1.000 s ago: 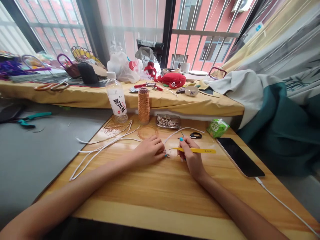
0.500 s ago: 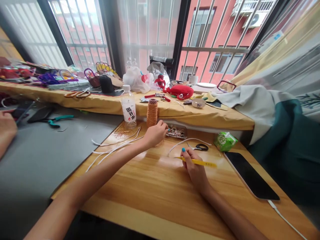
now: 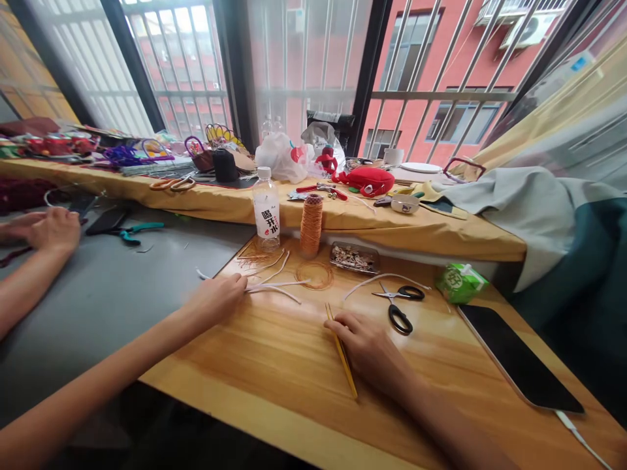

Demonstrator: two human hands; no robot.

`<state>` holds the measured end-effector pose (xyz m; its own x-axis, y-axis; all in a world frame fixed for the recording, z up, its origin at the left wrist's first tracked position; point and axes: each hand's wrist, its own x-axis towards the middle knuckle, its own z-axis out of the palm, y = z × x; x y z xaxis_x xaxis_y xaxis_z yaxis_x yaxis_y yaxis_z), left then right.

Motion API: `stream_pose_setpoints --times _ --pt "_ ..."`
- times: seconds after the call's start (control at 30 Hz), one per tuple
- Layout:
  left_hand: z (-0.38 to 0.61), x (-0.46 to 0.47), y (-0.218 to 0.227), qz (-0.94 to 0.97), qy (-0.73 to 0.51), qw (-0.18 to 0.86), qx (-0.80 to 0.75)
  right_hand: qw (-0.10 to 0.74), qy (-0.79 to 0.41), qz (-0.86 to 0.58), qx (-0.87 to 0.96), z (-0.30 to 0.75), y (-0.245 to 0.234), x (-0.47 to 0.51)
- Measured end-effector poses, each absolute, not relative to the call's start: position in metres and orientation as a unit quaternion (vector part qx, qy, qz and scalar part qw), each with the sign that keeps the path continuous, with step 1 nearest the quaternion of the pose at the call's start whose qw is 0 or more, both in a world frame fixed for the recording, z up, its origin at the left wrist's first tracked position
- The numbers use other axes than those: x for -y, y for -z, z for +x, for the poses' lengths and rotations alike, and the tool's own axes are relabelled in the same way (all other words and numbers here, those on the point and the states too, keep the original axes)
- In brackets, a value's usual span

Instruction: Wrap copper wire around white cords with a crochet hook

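My left hand [image 3: 223, 295] is low over the left part of the wooden table, its fingers closed on several thin white cords [image 3: 277, 287] whose ends stick out to the right. Yellow tweezers [image 3: 345, 362] are under the fingers of my right hand [image 3: 365, 343], held close to the tabletop with the tips pointing away from me. To the right of that hand lie scissors [image 3: 399, 297] with black handles, spread apart. A single curved white cord [image 3: 382, 277] rests behind them. Beyond my hands are a loop of thin orange thread [image 3: 313, 275] and a clear tray of small pieces [image 3: 354, 257].
An orange thread cone [image 3: 311, 225] and a water bottle [image 3: 267, 212] stand along the back. At right are a green packet [image 3: 460, 283] and a phone [image 3: 519, 356] on a cable. Another person's hands [image 3: 51, 232] are at far left, near teal-handled pliers [image 3: 137, 232].
My left hand has come from the tray back to the left, onto the white cords. My right hand has turned over and lowered, swinging the tweezers lengthwise. The scissors show fully. The view has shifted left.
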<state>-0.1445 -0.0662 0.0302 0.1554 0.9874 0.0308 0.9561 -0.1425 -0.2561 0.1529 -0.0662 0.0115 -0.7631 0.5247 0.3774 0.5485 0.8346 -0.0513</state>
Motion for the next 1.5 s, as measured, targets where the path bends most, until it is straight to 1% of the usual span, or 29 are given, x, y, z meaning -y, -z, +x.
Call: stream_pose_setpoints --times 0.1,0.2,0.27,0.33,0.37,0.43,0.5,0.57,0.63,0.7,0.77,0.83,0.87,0.93,1.0,1.17,1.23,1.33,1.4,1.5 --pt "-0.141 0.068 -0.039 -0.742 -0.036 0.107 0.661 0.195 0.003 -0.3 0.934 0.155 -0.009 0.063" --pt "-0.139 0.07 -0.059 -0.726 0.026 0.125 0.676 0.223 -0.021 -0.313 0.923 0.157 -0.008 0.061" --pt "-0.134 0.073 -0.076 -0.703 0.109 0.129 0.691 0.263 -0.052 -0.33 0.905 0.156 -0.009 0.062" --pt "-0.122 0.077 -0.092 -0.677 0.235 0.083 0.693 0.309 -0.116 -0.341 0.88 0.155 -0.012 0.063" --pt "-0.112 0.079 -0.098 -0.674 0.298 0.019 0.676 0.328 -0.162 -0.345 0.864 0.154 -0.014 0.064" --pt "-0.086 0.081 -0.102 -0.675 0.386 -0.18 0.603 0.362 -0.276 -0.35 0.819 0.154 -0.019 0.066" --pt "-0.053 0.081 -0.092 -0.664 0.379 -0.368 0.53 0.389 -0.398 -0.354 0.752 0.154 -0.024 0.066" --pt "-0.02 0.079 -0.071 -0.659 0.345 -0.478 0.466 0.415 -0.485 -0.361 0.679 0.156 -0.026 0.064" --pt "0.006 0.078 -0.045 -0.669 0.31 -0.519 0.433 0.445 -0.53 -0.38 0.615 0.158 -0.027 0.06" --pt "0.021 0.077 -0.025 -0.685 0.323 -0.492 0.429 0.484 -0.555 -0.404 0.543 0.161 -0.027 0.054" --pt "0.022 0.08 -0.016 -0.732 0.315 -0.442 0.413 0.52 -0.582 -0.419 0.464 0.164 -0.027 0.049" --pt "0.015 0.083 -0.016 -0.803 0.291 -0.368 0.367 0.543 -0.614 -0.416 0.393 0.166 -0.027 0.044" --pt "0.01 0.084 -0.018 -0.85 0.272 -0.31 0.328 0.545 -0.632 -0.408 0.371 0.167 -0.027 0.043" --pt "0.001 0.085 -0.023 -0.929 0.218 -0.179 0.241 0.537 -0.663 -0.384 0.353 0.168 -0.026 0.04" --pt "-0.005 0.083 -0.024 -0.96 0.187 -0.072 0.196 0.517 -0.678 -0.372 0.367 0.168 -0.024 0.04" --pt "-0.012 0.066 -0.012 -0.949 0.202 0.09 0.224 0.459 -0.642 -0.421 0.447 0.162 -0.022 0.044" --pt "-0.018 0.056 -0.007 -0.949 0.176 0.112 0.236 0.429 -0.641 -0.431 0.467 0.16 -0.023 0.046" --pt "-0.032 0.04 -0.006 -0.948 0.143 0.09 0.268 0.4 -0.649 -0.433 0.48 0.158 -0.024 0.048" --pt "-0.042 0.031 -0.011 -0.936 0.151 0.07 0.31 0.389 -0.65 -0.434 0.487 0.158 -0.022 0.048" --pt "-0.045 0.026 -0.023 -0.89 0.211 0.009 0.404 0.383 -0.642 -0.438 0.499 0.158 -0.02 0.049"
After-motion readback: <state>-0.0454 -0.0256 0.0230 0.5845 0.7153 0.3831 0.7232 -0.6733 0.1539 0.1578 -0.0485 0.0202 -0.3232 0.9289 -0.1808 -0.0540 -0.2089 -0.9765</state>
